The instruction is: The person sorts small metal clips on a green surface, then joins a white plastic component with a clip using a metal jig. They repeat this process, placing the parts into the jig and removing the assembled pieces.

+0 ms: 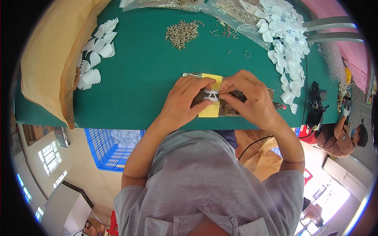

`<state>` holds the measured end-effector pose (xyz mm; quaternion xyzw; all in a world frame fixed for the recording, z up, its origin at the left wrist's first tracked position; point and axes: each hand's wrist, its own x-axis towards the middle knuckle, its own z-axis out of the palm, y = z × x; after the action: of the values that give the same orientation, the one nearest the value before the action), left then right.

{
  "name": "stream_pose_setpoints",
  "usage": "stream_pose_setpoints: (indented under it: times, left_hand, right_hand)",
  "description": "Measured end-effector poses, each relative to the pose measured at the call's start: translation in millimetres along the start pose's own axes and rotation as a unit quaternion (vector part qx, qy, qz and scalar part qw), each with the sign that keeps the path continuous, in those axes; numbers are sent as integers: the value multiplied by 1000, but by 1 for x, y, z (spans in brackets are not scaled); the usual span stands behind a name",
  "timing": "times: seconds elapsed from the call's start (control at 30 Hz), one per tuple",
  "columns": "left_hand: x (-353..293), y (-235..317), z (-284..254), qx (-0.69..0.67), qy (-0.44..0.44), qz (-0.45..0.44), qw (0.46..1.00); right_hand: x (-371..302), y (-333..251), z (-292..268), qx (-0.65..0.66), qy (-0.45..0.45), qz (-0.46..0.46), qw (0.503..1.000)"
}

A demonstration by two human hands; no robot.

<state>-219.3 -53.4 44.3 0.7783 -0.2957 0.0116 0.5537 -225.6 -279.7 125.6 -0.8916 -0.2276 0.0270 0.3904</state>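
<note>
The green table's (130, 74) near edge runs right by my wrists; open surface spreads left and ahead, up to the metal heap (182, 35). Between my hands, above the yellow strip (208, 112), sits the white plastic piece (212, 98): left hand (182, 98) pinching it, right hand (252, 96) at its right side, grip unclear.

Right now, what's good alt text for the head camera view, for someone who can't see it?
A person's left hand holds a small white part, the right hand at its edge, above a yellow strip on a green table. Small metal pieces are piled beyond; white toothed pieces lie to both sides.
</note>
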Motion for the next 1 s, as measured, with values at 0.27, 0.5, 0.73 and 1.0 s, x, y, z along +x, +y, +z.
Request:
stream_pose_setpoints:
  times: [0.27,0.5,0.73,1.0]
  left_hand:
    - [2,1,-1,15,3,-5,1000]
    - [1,1,-2,19,11,3,1000]
    - [2,3,-2,-3,-19,6,1000]
    - [3,5,-3,1,-3,14,1000]
  right_hand:
    - [-3,-9,6,-82,37,-57,994]
    - [13,-6,-13,-137,91,-53,985]
    - [112,92,-18,-124,91,28,988]
    - [147,108,17,-154,99,38,982]
